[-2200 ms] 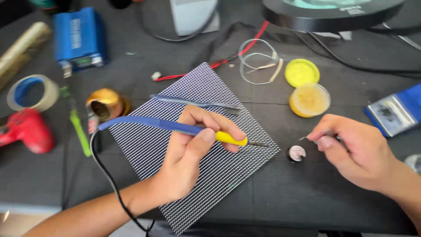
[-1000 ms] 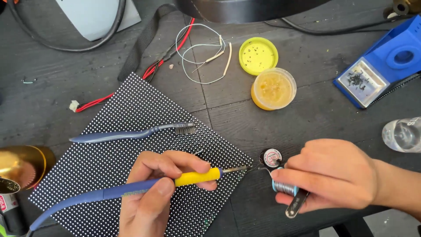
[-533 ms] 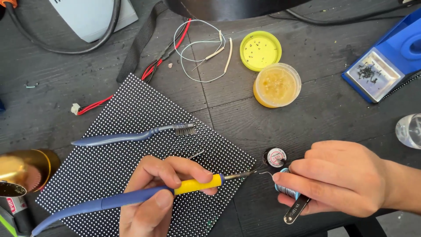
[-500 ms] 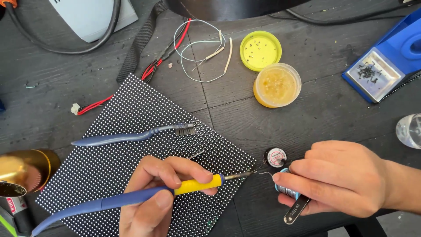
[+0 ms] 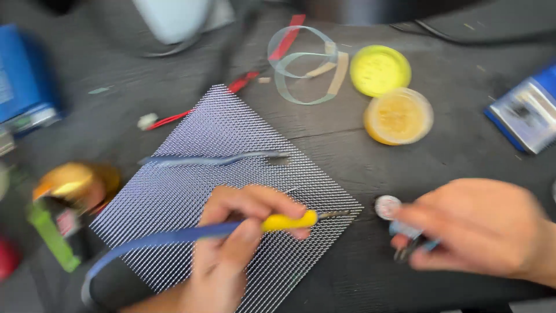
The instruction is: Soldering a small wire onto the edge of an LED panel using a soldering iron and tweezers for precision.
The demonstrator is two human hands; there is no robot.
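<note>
Two hands work over the dark table [image 5: 463, 145]; the dotted panel [image 5: 231, 191] lies under the left hand [image 5: 231, 255], clamped on the soldering iron [image 5: 278, 223], tip rightward toward the right hand [image 5: 480, 232], closed on a solder spool [image 5: 405, 232].

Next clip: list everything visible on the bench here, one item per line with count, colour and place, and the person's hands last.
Soldering iron: one, blue handle, yellow grip, held over the panel.
Dotted panel: one, black with white dots, centre of table.
Tweezers: one, blue-grey, lying on the panel.
Open jar: one, amber, upper right.
Jar lid: one, yellow, beside the jar.
Wire loop: one, pale, top centre.
Red wire: one, left of panel's top corner.
Blue box: one, far left.
Blue holder: one, right edge.
Brass tip cleaner: one, gold, left; blurred.
Small round disc: one, silvery, by right hand.
Left hand: grips the iron.
Right hand: holds something small, blurred.
</note>
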